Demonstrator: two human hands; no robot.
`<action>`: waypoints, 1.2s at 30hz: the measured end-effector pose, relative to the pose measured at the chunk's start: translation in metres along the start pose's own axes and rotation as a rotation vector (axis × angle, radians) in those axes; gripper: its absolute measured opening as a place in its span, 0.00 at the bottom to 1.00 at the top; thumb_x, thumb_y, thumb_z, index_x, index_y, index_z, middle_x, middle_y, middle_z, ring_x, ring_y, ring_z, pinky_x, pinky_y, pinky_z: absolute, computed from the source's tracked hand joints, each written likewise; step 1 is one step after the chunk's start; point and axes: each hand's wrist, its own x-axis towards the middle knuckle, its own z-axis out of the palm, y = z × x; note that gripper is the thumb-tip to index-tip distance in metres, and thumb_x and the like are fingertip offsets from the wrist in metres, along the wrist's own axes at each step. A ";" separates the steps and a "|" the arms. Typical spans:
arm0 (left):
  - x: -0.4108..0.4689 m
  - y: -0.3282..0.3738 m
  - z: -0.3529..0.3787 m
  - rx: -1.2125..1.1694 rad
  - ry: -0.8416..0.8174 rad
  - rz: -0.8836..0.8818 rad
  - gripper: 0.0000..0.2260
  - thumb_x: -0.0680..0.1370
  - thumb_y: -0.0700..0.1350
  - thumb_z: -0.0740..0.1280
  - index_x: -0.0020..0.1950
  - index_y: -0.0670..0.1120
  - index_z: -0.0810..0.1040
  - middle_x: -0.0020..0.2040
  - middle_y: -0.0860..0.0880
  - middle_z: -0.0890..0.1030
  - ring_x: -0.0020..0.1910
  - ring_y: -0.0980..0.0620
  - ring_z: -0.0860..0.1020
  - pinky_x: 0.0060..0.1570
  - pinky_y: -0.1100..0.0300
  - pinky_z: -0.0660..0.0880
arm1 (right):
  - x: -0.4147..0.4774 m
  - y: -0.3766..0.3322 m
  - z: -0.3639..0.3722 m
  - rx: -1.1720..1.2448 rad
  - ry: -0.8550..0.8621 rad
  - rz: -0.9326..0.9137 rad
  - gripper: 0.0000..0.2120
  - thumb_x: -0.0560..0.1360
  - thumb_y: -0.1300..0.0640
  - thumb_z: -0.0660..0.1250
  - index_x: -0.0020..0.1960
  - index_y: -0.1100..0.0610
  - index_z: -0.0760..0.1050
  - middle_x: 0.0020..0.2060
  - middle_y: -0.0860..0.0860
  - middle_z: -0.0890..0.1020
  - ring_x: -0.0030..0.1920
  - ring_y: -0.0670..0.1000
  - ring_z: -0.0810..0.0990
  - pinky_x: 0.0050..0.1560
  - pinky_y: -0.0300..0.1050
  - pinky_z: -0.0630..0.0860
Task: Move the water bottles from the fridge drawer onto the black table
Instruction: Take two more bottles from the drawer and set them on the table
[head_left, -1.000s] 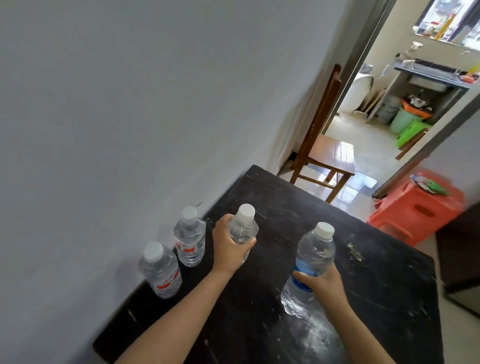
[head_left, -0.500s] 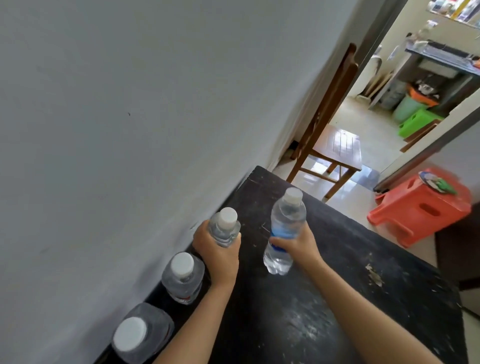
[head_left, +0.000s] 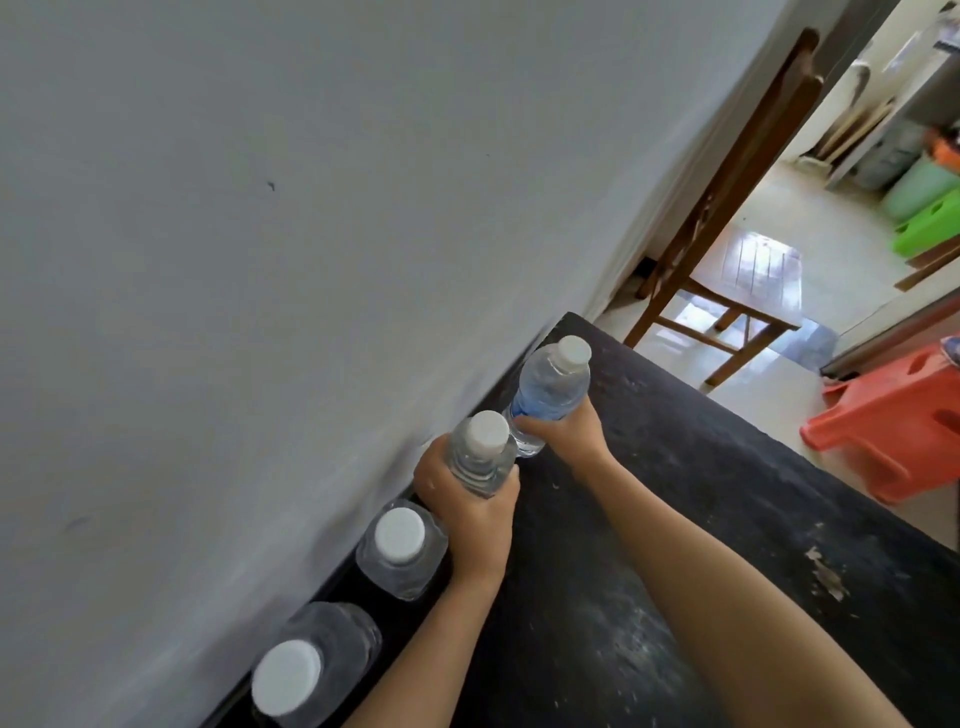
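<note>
My left hand (head_left: 470, 506) grips a clear water bottle (head_left: 480, 452) with a white cap, held upright close to the grey wall over the black table (head_left: 701, 519). My right hand (head_left: 563, 431) holds a second, blue-labelled bottle (head_left: 550, 392) just beyond it, tilted toward the wall; whether its base touches the table is unclear. Two more white-capped bottles stand on the table along the wall: one (head_left: 402, 551) right behind my left hand, another (head_left: 311, 670) nearest me. The fridge drawer is out of view.
A grey wall (head_left: 260, 260) runs along the table's left edge. Beyond the far end stand a wooden chair (head_left: 737, 249) and an orange plastic stool (head_left: 893, 421) on a tiled floor. A green tub (head_left: 930, 223) sits in the doorway area.
Both hands have carried their bottles left and forward toward the wall. The right-hand bottle now sits beyond the left-hand one, in line with the row. The view has tilted down and closer.
</note>
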 end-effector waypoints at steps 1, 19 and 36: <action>-0.001 -0.001 0.001 -0.005 0.004 -0.017 0.18 0.62 0.45 0.76 0.46 0.44 0.72 0.39 0.48 0.78 0.37 0.48 0.77 0.38 0.49 0.76 | 0.002 0.000 0.000 -0.017 -0.012 0.002 0.37 0.63 0.56 0.77 0.67 0.52 0.64 0.51 0.44 0.75 0.53 0.48 0.75 0.54 0.43 0.74; -0.072 0.021 -0.009 0.112 -0.279 -0.262 0.45 0.70 0.39 0.72 0.75 0.39 0.42 0.76 0.40 0.47 0.75 0.44 0.46 0.71 0.57 0.43 | -0.060 0.008 -0.037 -0.120 -0.064 0.100 0.43 0.70 0.61 0.72 0.74 0.47 0.48 0.70 0.56 0.66 0.67 0.55 0.69 0.49 0.41 0.76; -0.151 0.062 -0.082 0.178 -0.472 -0.023 0.35 0.74 0.40 0.68 0.75 0.40 0.52 0.75 0.41 0.55 0.75 0.45 0.53 0.73 0.53 0.48 | -0.249 0.059 -0.150 -0.656 0.081 -0.138 0.29 0.73 0.47 0.68 0.71 0.52 0.64 0.72 0.51 0.64 0.73 0.53 0.57 0.71 0.51 0.58</action>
